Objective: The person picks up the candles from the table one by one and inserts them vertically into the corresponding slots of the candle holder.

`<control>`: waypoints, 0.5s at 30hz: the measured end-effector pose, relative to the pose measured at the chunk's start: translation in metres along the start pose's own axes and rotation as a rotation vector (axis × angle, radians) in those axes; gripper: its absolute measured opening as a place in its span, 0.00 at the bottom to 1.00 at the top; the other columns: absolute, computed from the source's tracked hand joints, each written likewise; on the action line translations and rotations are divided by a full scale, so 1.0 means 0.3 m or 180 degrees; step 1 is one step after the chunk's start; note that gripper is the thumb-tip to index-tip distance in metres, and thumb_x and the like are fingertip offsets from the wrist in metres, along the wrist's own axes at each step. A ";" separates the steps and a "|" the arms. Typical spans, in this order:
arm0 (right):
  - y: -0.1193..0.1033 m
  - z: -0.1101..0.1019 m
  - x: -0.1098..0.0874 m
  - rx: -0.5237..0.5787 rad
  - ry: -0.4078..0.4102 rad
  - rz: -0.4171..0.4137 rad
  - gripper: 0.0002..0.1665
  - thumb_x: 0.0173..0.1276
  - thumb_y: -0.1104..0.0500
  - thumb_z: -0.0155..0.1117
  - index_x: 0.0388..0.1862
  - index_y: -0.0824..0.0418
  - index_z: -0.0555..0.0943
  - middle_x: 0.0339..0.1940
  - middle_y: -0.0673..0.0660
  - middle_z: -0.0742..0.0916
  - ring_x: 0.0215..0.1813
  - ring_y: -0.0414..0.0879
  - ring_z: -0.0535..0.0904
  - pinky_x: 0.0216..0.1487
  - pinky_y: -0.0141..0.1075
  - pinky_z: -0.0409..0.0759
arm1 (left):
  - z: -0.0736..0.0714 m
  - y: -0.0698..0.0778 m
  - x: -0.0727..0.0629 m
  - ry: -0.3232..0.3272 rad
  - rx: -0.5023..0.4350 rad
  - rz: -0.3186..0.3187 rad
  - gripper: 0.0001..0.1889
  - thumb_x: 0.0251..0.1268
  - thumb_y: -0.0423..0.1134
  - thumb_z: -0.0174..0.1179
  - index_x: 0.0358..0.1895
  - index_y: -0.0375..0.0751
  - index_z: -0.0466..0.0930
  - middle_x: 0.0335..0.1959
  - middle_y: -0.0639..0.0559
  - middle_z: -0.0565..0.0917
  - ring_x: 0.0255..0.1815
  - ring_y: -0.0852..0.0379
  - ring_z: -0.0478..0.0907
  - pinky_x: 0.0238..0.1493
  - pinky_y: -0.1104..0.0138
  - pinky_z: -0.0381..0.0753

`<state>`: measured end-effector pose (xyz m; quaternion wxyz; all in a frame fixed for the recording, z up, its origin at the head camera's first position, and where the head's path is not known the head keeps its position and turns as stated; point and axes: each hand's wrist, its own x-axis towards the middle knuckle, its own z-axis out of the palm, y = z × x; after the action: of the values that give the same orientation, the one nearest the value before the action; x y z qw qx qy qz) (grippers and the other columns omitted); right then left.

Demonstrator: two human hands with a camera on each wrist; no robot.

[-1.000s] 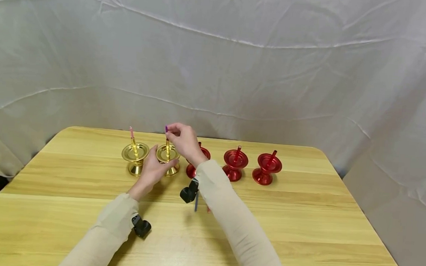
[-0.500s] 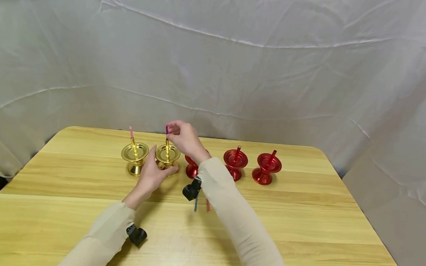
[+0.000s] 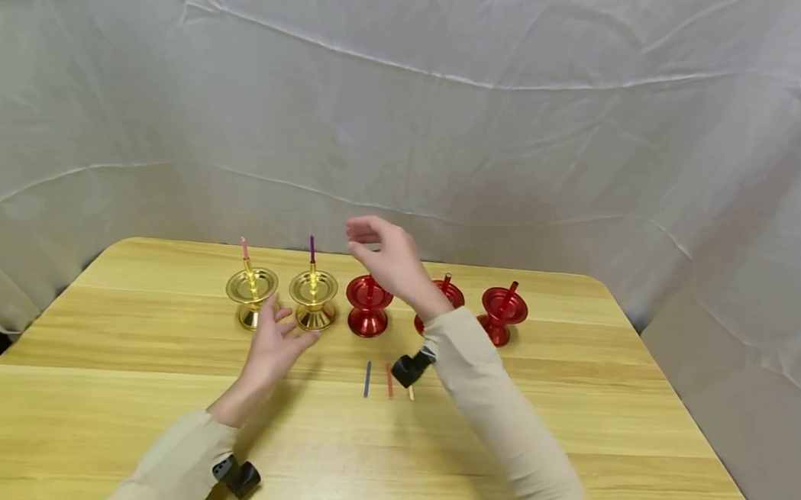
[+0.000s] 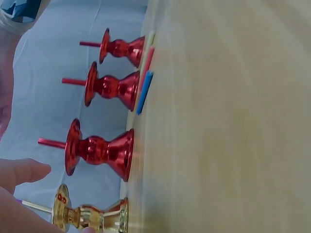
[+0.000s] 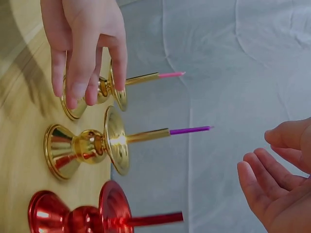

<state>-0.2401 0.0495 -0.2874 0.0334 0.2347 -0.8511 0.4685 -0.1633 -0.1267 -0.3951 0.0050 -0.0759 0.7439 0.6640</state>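
A purple candle (image 3: 312, 249) stands upright in the tube of the second gold candle holder (image 3: 313, 289). Left of it, a pink candle (image 3: 244, 248) stands in the other gold candle holder (image 3: 252, 285). My left hand (image 3: 273, 353) is just in front of the two gold holders, fingers spread and holding nothing. Up and to the right, my right hand (image 3: 389, 257) hovers over the nearest red candle holder (image 3: 368, 321), its fingers loosely bent with nothing between them. In the right wrist view that hand (image 5: 282, 179) is apart from the purple candle (image 5: 189, 130).
Two more red candle holders (image 3: 504, 306) stand to the right in the same row, the middle one partly behind my right forearm. Blue (image 3: 367, 379), red (image 3: 389, 382) and pale yellow candles (image 3: 412, 393) lie on the wooden table (image 3: 569, 413). Grey cloth (image 3: 408, 128) hangs behind.
My right hand has let go of the purple candle and moved right. My left hand has drawn back toward me from the second gold holder. The purple candle stays upright in its tube.
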 end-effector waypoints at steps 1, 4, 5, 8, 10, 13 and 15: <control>0.007 -0.013 -0.014 0.0019 0.0030 -0.0007 0.19 0.70 0.64 0.61 0.59 0.63 0.78 0.51 0.57 0.84 0.51 0.46 0.80 0.53 0.34 0.78 | 0.005 -0.002 -0.006 -0.0018 0.0016 0.0041 0.49 0.59 0.26 0.63 0.76 0.34 0.35 0.70 0.28 0.54 0.69 0.33 0.58 0.67 0.50 0.64; 0.028 -0.039 -0.061 0.0105 0.0100 0.0013 0.17 0.70 0.64 0.61 0.57 0.64 0.78 0.49 0.56 0.85 0.51 0.46 0.80 0.52 0.35 0.79 | 0.024 -0.002 -0.017 -0.0087 0.0173 0.0154 0.44 0.59 0.27 0.63 0.74 0.30 0.44 0.68 0.29 0.59 0.68 0.33 0.59 0.67 0.49 0.63; 0.035 -0.044 -0.078 0.0125 0.0109 0.0027 0.17 0.70 0.64 0.61 0.57 0.64 0.79 0.49 0.56 0.85 0.51 0.46 0.80 0.53 0.36 0.79 | 0.031 0.000 -0.018 -0.0112 0.0224 0.0196 0.42 0.59 0.27 0.63 0.73 0.30 0.47 0.68 0.29 0.60 0.68 0.34 0.60 0.67 0.49 0.63; 0.056 -0.052 -0.126 0.0143 0.0119 0.0082 0.16 0.70 0.63 0.61 0.56 0.65 0.79 0.48 0.57 0.85 0.51 0.47 0.80 0.52 0.38 0.80 | 0.058 0.007 -0.015 -0.0200 0.0292 0.0282 0.40 0.60 0.28 0.63 0.73 0.30 0.51 0.67 0.30 0.63 0.67 0.35 0.61 0.68 0.49 0.62; 0.071 -0.054 -0.156 0.0112 0.0123 0.0100 0.15 0.70 0.64 0.61 0.54 0.65 0.79 0.48 0.57 0.85 0.51 0.48 0.80 0.52 0.39 0.80 | 0.078 0.011 -0.010 -0.0276 0.0249 0.0297 0.40 0.60 0.29 0.63 0.73 0.30 0.51 0.68 0.30 0.63 0.67 0.35 0.61 0.68 0.49 0.62; 0.095 -0.055 -0.196 0.0018 0.0158 0.0114 0.15 0.69 0.64 0.62 0.53 0.66 0.80 0.47 0.58 0.86 0.50 0.49 0.81 0.50 0.41 0.81 | 0.106 0.017 -0.001 -0.0388 0.0133 0.0276 0.40 0.61 0.29 0.63 0.73 0.31 0.51 0.69 0.30 0.62 0.68 0.35 0.61 0.68 0.50 0.62; 0.115 -0.057 -0.222 -0.0055 0.0191 0.0128 0.14 0.69 0.64 0.62 0.52 0.67 0.80 0.47 0.58 0.86 0.49 0.49 0.81 0.49 0.42 0.81 | 0.125 0.023 0.007 -0.0452 0.0055 0.0242 0.41 0.61 0.29 0.63 0.74 0.32 0.50 0.70 0.30 0.60 0.69 0.36 0.60 0.68 0.50 0.62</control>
<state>-0.1987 0.1036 -0.3232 0.0515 0.2031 -0.8583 0.4685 -0.1697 -0.0892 -0.3930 0.0332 -0.0002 0.7497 0.6609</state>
